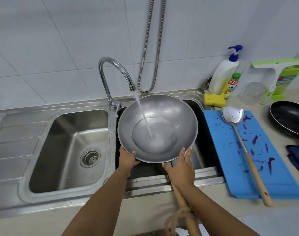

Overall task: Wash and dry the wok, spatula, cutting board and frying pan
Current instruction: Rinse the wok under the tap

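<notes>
The wok (162, 113) is held level over the right basin of a steel double sink (111, 142), where a stream of water (142, 114) from the curved faucet (111, 70) lands in a shallow pool at its bottom. The left grip (127, 158) clasps the near-left rim, thumb on top and fingers tucked beneath. The right grip (181, 169) is released, its fingers straight and laid against the near-right rim above the root of the wok's wooden handle (182, 201), which runs back under the forearm with a rope loop (176, 217) at its end. Just right of the sink, on the tabletop, lies the blue cutting board (230, 133), marked with purple stains, and the spatula (247, 154) rests across it, blade toward the wall. The black frying pan (288, 118) sits beside the board's far right corner, a dark blue cloth (297, 155) near it. Along the wall stand a yellow sponge (214, 99), a pump bottle (223, 77), a small yellow bottle (231, 86), a glass jar (252, 93) and a green squeegee (278, 65)
</notes>
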